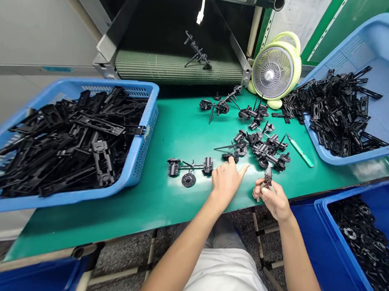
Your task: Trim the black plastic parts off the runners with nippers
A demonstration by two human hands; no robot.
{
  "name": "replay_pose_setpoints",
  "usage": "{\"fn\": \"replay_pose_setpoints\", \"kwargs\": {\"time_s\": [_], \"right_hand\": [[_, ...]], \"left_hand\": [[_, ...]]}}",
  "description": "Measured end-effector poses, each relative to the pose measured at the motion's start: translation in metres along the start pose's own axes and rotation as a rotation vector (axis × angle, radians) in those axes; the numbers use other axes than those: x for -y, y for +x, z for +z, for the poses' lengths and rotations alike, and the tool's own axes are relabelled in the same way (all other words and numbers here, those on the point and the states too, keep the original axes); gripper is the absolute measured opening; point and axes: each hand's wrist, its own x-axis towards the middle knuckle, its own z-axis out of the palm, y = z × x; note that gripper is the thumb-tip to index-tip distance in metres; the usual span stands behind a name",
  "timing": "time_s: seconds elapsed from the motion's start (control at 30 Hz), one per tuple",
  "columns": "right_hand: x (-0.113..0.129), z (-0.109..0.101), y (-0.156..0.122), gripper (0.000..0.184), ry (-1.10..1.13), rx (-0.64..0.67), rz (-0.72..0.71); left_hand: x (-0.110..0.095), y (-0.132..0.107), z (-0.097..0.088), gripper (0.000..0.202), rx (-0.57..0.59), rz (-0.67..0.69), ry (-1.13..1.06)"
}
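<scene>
My left hand (pixel 226 176) reaches over the green tabletop, thumb spread out to the right. Its fingertips are at a small black plastic part (pixel 228 155) by the edge of the pile, with no grip visible. In my right hand (pixel 275 198) is a pair of cutting pliers (pixel 268 178), jaws pointing up and away from me. Just beyond both hands lies a jumble of black moulded parts (pixel 263 148) with cylinders, discs and thin stems. Left of my left hand, a black moulded piece (pixel 191 166) rests flat, with two cylinders joined by thin bars and a round disc.
Blue baskets of black parts stand at the left (pixel 144 139) and right (pixel 330 157). A green-handled knife (pixel 300 151) lies right of the pile. Behind are a yellow-green fan (pixel 272 72) and a conveyor belt (pixel 163 68) carrying one black piece. A blue bin (pixel 335 242) sits lower right.
</scene>
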Motion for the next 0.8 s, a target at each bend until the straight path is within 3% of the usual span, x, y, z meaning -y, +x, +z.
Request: {"fn": "replay_pose_setpoints", "kwargs": {"time_s": [0.13,0.33,0.5,0.67,0.8], "right_hand": [[0.001,-0.003,0.0,0.035,0.05,0.013,0.0],[0.001,-0.006,0.001,0.034,0.079,0.042,-0.001],[0.0,-0.007,-0.001,0.035,0.046,0.03,-0.023],[0.002,-0.003,-0.002,0.037,-0.038,0.013,-0.022],[0.012,0.015,-0.014,0.029,-0.215,0.003,-0.002]], "left_hand": [[0.002,0.007,0.003,0.031,-0.071,0.012,0.031],[-0.005,0.018,0.001,0.043,-0.11,-0.062,-0.03],[-0.007,0.022,0.004,0.026,-0.139,-0.024,-0.132],[0.008,0.008,-0.014,0.02,-0.299,0.046,-0.747],[0.022,-0.021,-0.038,0.019,-0.108,0.094,-1.17]]}}
